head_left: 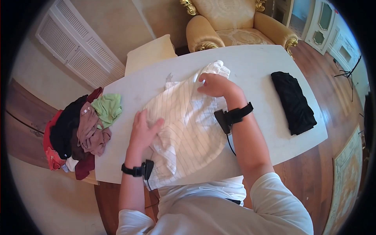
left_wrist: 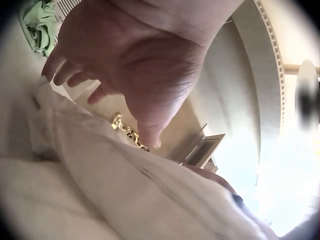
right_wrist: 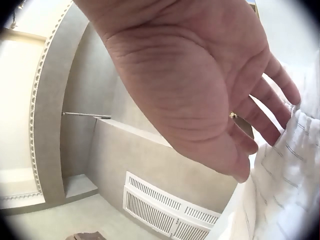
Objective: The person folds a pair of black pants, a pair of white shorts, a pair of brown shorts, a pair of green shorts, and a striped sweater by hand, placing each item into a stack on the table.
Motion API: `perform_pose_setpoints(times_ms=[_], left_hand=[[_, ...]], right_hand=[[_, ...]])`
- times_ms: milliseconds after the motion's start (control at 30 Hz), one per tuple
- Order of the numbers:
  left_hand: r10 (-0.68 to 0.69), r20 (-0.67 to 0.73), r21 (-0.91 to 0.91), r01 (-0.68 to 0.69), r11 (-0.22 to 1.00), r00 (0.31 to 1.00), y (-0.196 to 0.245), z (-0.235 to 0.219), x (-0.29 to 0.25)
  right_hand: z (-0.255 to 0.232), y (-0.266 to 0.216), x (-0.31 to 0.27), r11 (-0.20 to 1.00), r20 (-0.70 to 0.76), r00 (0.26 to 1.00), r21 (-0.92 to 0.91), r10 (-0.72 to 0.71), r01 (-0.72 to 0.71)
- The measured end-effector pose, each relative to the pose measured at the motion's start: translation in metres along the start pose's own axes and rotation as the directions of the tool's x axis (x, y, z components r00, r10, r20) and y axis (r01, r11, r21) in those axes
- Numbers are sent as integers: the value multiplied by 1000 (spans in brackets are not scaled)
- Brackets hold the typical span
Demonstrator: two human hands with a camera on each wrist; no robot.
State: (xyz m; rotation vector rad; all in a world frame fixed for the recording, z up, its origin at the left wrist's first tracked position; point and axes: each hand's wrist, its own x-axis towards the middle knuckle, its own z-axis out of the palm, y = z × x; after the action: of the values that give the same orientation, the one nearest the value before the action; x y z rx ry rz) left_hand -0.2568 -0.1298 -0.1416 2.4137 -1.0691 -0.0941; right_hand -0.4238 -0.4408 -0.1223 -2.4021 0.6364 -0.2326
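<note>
White pinstriped shirt (head_left: 188,129) spread mid-table, hem hanging over near edge of white table (head_left: 254,66). Left hand (head_left: 144,131) flat on shirt, fingers spread wide. Right hand (head_left: 214,84) rests on collar end, fingers relaxed. Folded black garment (head_left: 293,102) toward right edge; clothes pile (head_left: 80,127) at left edge.

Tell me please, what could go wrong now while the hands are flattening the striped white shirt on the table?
1. The striped white shirt hangs over the near edge of the table, so a push from the left hand might drag it off.
2. The right hand touches the far part only with straight fingers, so the bunched cloth there may keep its wrinkles.
3. The pile of clothes overhangs the table's left end and could slide down if bumped.
</note>
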Motion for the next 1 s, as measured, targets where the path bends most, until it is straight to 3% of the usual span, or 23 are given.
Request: perform_pose_setpoints(times_ms=[67,167,267,367,400,500,600,700,800,900,1000], left_hand=[[-114,-67,-93,108,990,991,-30,8,29],[-178,10,-219,176,960,984,-43,8,52],[-65,273,-470,192,861,960,-51,1,68],[-64,65,-662,91,744,996,-58,-11,85],[-75,113,-679,132,722,991,-50,-25,88],[-87,69,-564,111,819,994,-26,-31,109],[-16,-81,-430,-21,903,997,-22,0,145],[-146,174,-507,215,835,974,-16,22,173],[-45,243,-246,107,963,969,3,39,178],[40,382,-170,28,985,923,-4,55,196],[-41,63,54,38,998,997,-4,45,233]], right_hand=[[-3,-6,-1,997,97,995,-78,32,-25],[-5,-10,0,988,152,985,-141,78,-56],[-6,-6,0,988,159,984,-140,84,-61],[-10,-3,-6,992,145,987,-115,76,-59],[-12,-4,-8,993,142,987,-107,70,-55],[-12,-6,-7,990,202,971,-91,127,-111],[-8,-5,-4,992,249,961,-74,117,-101],[-10,-7,-7,994,243,964,-11,112,-113],[-11,-4,-6,995,263,959,-24,103,-100],[-13,-5,-9,995,253,962,-13,100,-100],[-14,-7,-7,989,289,946,-64,145,-132]])
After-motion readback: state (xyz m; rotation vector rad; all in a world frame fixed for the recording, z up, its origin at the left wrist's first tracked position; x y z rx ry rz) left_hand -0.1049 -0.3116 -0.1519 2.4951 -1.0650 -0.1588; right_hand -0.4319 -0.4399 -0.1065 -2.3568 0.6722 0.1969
